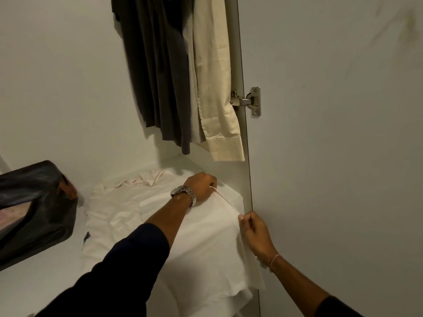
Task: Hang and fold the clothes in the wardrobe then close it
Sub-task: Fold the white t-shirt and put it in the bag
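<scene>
I am mid-fold: my left hand [202, 185] and right hand [251, 227] both pinch one edge of the white shirt [183, 225], spread on the wardrobe shelf [57, 271] by its right edge. Next — probably carry that edge leftward, keeping it taut and even.

We see soft, matt white cloth in the shirt [174, 227] on the smooth, matt shelf [52, 268]. Above the shirt hang dark matt clothes [155, 72] and a cream sleeve [217, 88]; right of those shines a metal hinge [248, 101].
</scene>
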